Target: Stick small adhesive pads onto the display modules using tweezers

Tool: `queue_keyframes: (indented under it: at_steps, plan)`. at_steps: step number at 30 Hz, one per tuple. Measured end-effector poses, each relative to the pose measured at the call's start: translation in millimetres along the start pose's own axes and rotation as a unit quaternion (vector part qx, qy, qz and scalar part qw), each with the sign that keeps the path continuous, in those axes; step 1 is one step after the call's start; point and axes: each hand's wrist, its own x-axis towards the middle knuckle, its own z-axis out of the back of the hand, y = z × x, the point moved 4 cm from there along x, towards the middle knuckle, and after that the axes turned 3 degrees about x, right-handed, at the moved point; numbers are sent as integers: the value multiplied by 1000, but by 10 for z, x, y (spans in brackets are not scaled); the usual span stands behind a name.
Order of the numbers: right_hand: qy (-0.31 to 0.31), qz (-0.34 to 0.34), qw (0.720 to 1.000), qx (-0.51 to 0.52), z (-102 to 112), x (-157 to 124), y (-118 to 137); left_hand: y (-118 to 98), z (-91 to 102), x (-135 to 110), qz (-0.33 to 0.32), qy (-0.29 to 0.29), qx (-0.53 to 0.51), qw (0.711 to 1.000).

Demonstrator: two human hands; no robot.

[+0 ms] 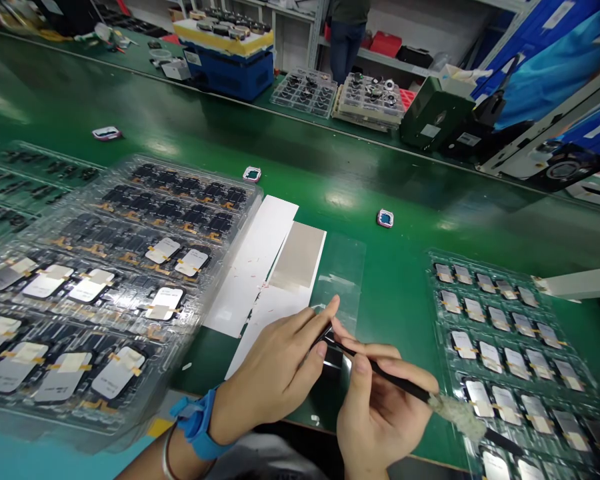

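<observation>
My left hand (275,373) pinches a small black part (333,357) between thumb and forefinger, with a blue wrist strap (196,424) on that wrist. My right hand (383,407) is shut on black tweezers (380,370), their shaft wrapped in fuzzy white material, and their tips reach the part. Just beyond my fingers lie a clear film (340,273), a grey-silver sheet (297,257) and a white sheet (250,267). Clear plastic trays of black modules with orange ribbons and white labels flank my hands: one on the left (180,193), one on the right (510,347).
The green workbench (330,147) runs across the view, with small pink-rimmed parts (385,218) on it. Beyond stand a blue machine (235,70), trays of parts (370,100) and a green box (433,113). A standing person (347,33) and a blue sleeve (555,73) appear behind.
</observation>
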Motion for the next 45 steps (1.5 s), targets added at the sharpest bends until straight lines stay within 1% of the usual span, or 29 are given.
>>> queue_keyframes:
  at_steps: [8,15,21,28,34,42,45]
  plan:
    - [7,10,1000,0,-1,-2,-13,-3,-1,13,1,-1,8,1000]
    - [19,46,999,8,-5,12,7,-4,9,16,3,-3,1,1000]
    - [41,44,998,23,-6,-8,-8,-3,-7,7,-11,1,-13,1000]
    - [43,46,998,17,-8,-4,-8,4,-5,-2,-10,1,-6,1000]
    - [-1,25,1000,13,26,7,-19,-40,32,46,-1,-19,52,998]
    - [50,48,997,26,-5,-22,-16,-37,33,47,-11,-37,79,996]
    - [49,56,997,9,0,-25,-17,-25,36,39,-19,-39,89,995]
